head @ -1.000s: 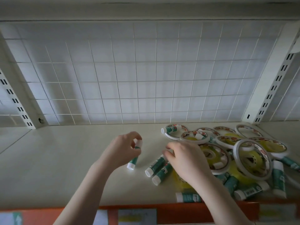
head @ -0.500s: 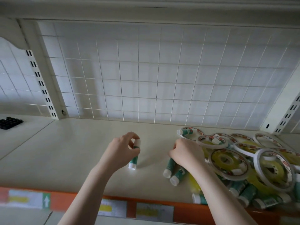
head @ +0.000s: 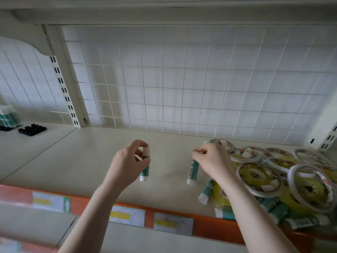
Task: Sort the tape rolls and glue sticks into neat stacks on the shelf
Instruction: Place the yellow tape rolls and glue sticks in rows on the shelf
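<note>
The wire-grid back panel (head: 182, 84) fills the upper frame above the cream shelf (head: 82, 161), whose orange front rail (head: 87, 203) runs along the lower edge carrying three price labels; their print is too blurred to read, though the leftmost label (head: 51, 201) shows a white up-arrow on green. At centre right lies the heap of tape rolls (head: 259, 178), about eight counted, white-rimmed with yellow cores and red-patterned cards, lettering illegible. Among and below them lie loose glue sticks (head: 206, 191), at least six, green with white caps, brand unreadable. Left hand (head: 127, 165), at centre, curls its fingers round one upright glue stick (head: 145, 171). Right hand (head: 211, 161), just left of the heap, pinches a second glue stick (head: 193, 172) by its top. At far left sits a tray of black items (head: 32, 129).
</note>
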